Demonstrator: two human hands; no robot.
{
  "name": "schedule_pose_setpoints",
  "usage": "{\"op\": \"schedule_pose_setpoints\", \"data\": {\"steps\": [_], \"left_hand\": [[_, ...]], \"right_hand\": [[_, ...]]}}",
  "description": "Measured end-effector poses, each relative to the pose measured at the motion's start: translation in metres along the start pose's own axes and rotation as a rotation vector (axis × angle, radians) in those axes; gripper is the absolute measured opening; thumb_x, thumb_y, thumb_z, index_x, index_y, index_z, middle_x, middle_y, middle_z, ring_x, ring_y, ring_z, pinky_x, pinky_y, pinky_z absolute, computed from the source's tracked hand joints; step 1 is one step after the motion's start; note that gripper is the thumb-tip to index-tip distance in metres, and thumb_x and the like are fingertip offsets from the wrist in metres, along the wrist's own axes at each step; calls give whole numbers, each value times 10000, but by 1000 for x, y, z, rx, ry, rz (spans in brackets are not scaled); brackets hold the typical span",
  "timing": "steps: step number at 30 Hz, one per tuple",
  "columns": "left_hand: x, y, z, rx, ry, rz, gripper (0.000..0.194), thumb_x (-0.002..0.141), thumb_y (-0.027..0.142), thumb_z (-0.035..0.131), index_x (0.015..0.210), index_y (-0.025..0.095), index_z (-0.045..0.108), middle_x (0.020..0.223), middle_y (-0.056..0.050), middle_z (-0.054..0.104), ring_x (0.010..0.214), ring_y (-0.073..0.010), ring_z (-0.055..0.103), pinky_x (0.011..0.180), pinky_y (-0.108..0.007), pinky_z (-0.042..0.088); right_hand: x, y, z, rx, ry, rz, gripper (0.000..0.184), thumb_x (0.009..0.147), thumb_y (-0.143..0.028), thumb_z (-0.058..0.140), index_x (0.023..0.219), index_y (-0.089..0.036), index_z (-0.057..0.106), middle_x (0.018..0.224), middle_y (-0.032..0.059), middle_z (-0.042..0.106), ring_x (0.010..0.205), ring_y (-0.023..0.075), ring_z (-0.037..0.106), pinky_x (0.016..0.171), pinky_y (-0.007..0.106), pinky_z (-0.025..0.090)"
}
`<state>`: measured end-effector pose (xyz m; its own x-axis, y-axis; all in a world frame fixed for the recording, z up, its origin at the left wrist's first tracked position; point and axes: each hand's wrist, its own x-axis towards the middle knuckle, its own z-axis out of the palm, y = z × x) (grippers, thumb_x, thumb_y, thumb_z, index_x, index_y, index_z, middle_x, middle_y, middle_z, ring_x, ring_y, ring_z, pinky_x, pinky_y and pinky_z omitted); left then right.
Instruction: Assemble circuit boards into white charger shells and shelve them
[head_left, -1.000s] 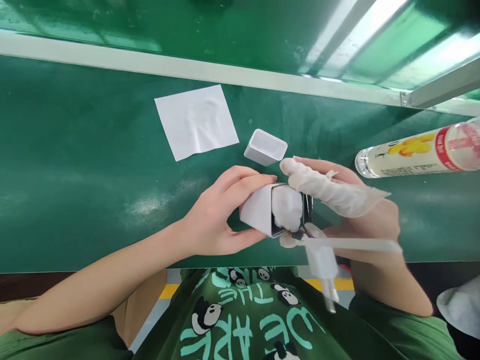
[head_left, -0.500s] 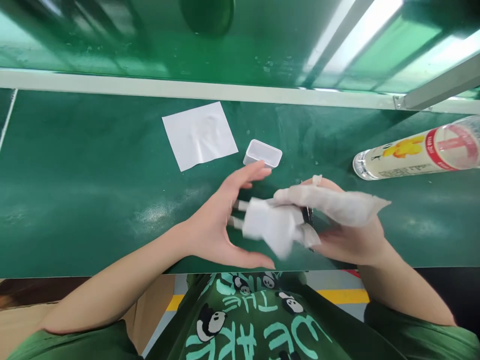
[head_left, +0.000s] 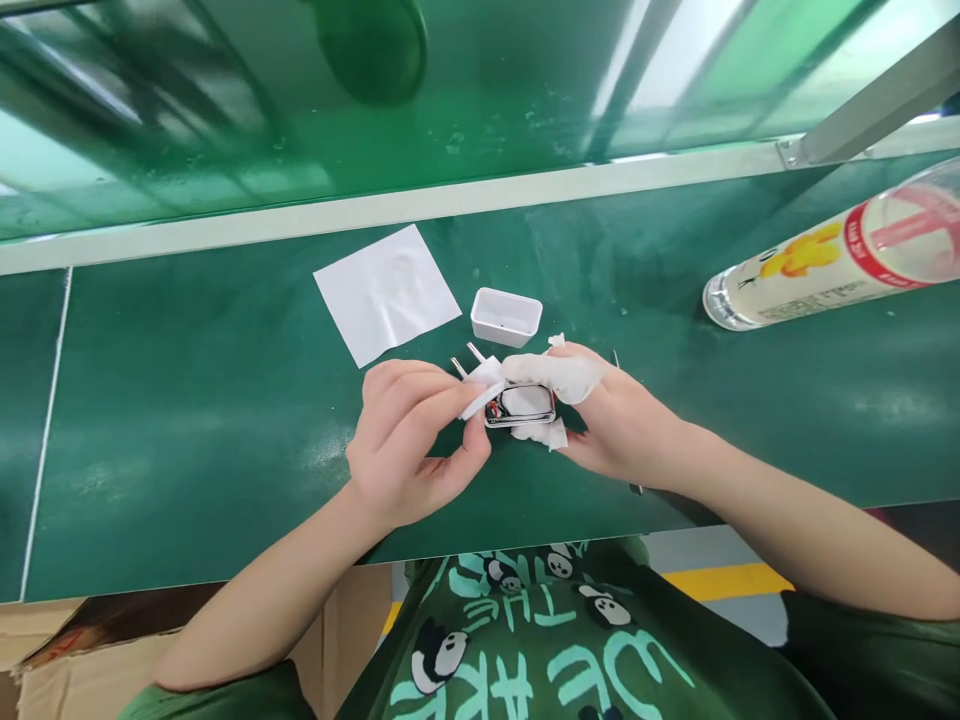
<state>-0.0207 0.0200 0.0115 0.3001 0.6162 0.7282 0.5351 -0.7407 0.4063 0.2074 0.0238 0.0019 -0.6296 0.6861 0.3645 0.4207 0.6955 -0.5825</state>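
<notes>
My left hand (head_left: pixel 412 435) pinches a white two-pin plug cover (head_left: pixel 484 378) between thumb and fingers, its metal prongs pointing up and left. White coverings wrap the thumb and a finger of my right hand (head_left: pixel 622 420), which grips a small open charger housing (head_left: pixel 525 405). Inside the housing, a pale block and some red and dark parts show. The plug cover is tilted at the housing's left end, touching or very close. Thin dark ends of something stick out above and below my right hand; its kind is hidden.
A small white open box (head_left: pixel 506 318) stands just beyond my hands, beside a white paper sheet (head_left: pixel 386 295). A clear labelled bottle (head_left: pixel 825 255) lies at the right. A pale metal rail (head_left: pixel 300 215) crosses the back of the green table (head_left: pixel 187 420). Cardboard (head_left: pixel 112 680) is below left.
My left hand has closed from spread fingers onto the plug cover. My right hand has turned and moved left, and the housing's open side now faces up. The view has tilted.
</notes>
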Motion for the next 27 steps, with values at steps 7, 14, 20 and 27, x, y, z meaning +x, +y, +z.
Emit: {"op": "schedule_pose_setpoints", "data": {"steps": [7,14,20,27], "left_hand": [[-2,1,3,132,-104,268,217,692,49,718,841,190,646,778,-26,623,754,-178,571,628,-339,432],[-8,4,7,-139,-128,-119,587,705,519,824,1131,209,567,1038,-82,578,966,-236,601,766,-387,534],[-7,7,10,-307,-236,-230,583,757,295,821,1235,182,508,1130,-91,672,1049,-232,647,883,-392,535],[-13,-4,8,-484,-67,-291,528,817,431,685,1244,179,504,1183,-123,586,1116,-265,595,918,-439,510]], "right_hand": [[-3,8,4,-77,3,-87,399,928,-172,554,1316,-189,462,1040,91,624,937,236,560,794,371,531],[-7,10,1,-286,1,-237,174,868,-51,585,884,-223,569,818,29,409,723,176,363,588,295,360],[-7,13,0,-276,-71,-245,174,861,-82,617,966,-215,578,854,31,403,722,176,345,616,307,390],[-7,7,-9,-211,-107,-188,498,869,-61,575,1305,-295,532,856,39,453,724,188,404,625,325,453]]}}
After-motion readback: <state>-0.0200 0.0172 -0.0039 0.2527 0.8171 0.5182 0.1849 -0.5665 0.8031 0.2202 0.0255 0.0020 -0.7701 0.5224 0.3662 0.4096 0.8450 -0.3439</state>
